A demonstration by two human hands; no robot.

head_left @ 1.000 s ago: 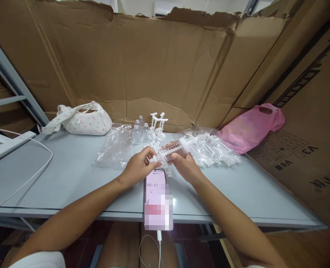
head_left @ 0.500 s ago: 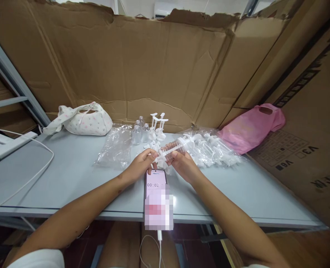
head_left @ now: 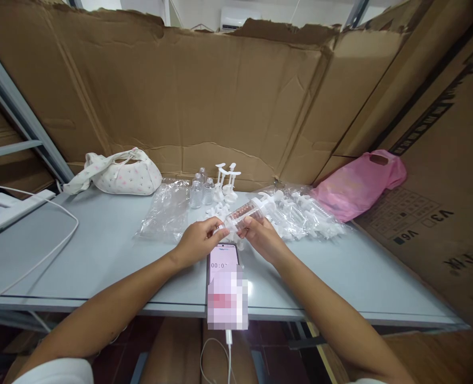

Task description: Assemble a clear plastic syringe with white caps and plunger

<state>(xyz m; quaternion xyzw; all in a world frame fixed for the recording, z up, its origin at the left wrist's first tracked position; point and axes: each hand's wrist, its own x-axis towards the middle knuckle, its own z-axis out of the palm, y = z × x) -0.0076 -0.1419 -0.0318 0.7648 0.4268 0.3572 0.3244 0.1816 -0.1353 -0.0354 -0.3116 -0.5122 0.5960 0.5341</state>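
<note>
My right hand (head_left: 262,234) is closed around a clear plastic syringe (head_left: 242,214), a wide barrel with a white collar and a plunger handle at its upper right. The syringe is tilted, its narrow end down to the left. At that narrow end, my left hand (head_left: 201,239) is closed with thumb and fingers pinched together; any small part between them is too hard to make out. Behind the hands lie small white caps (head_left: 219,209). White plungers (head_left: 230,181) stand upright beyond these, beside several clear bottle-shaped barrels (head_left: 196,193).
A phone (head_left: 223,256) with a running timer and a cable lies at the table's front edge. Clear plastic bags (head_left: 166,208) and bagged syringes (head_left: 300,213) flank the work spot. Farther out are a floral bag (head_left: 128,173), a pink bag (head_left: 360,184) and cardboard walls (head_left: 220,96).
My left hand has shifted slightly down and its fingers have changed position at the syringe's narrow end. My right hand keeps its grip, with the syringe barely moved.
</note>
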